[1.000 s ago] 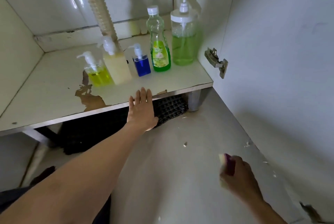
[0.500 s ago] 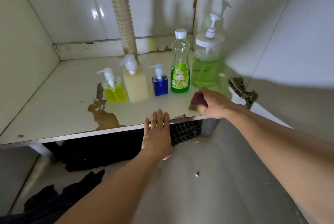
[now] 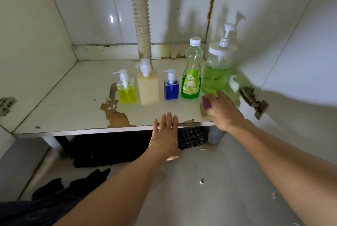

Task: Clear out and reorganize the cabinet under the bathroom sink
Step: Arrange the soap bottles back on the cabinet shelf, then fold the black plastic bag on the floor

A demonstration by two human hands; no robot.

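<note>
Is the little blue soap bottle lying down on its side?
No, the blue bottle stands upright on the cabinet floor, pump on top, between the pale yellow bottle and the green bottle.

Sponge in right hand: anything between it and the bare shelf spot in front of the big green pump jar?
Nothing visible. The right hand holds the sponge at the shelf, just before the pump jar.

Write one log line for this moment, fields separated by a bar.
right hand: holds sponge on cabinet floor | left hand: flat on front edge | five bottles upright
</note>
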